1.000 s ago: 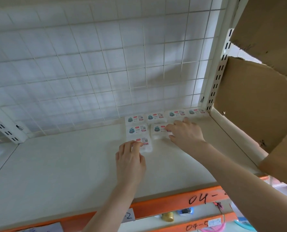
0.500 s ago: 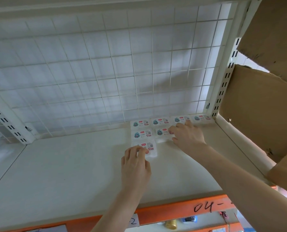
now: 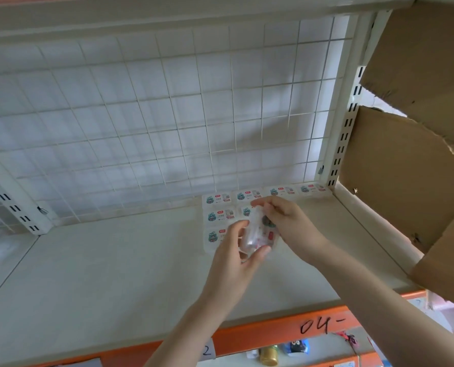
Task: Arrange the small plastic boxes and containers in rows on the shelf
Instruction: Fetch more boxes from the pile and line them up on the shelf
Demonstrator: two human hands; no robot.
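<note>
Several small clear plastic boxes with printed labels lie flat in rows at the back right of the white shelf (image 3: pixel 93 266), such as one in the back row (image 3: pixel 218 199) and one in the second row (image 3: pixel 218 215). A further clear box (image 3: pixel 257 233) is lifted off the shelf and tilted on edge. My left hand (image 3: pixel 236 258) grips its lower end between thumb and fingers. My right hand (image 3: pixel 287 221) pinches its upper end. Both hands hide parts of the boxes behind them.
A white wire grid (image 3: pixel 167 123) backs the shelf. Torn cardboard panels (image 3: pixel 406 168) stand along the right side. An orange beam (image 3: pixel 273 337) with handwritten numbers runs along the front edge, with small items on the level below.
Both hands were pressing boxes flat on the shelf. Now they have come together and hold one box raised and tilted above the rows. The camera has tilted slightly upward.
</note>
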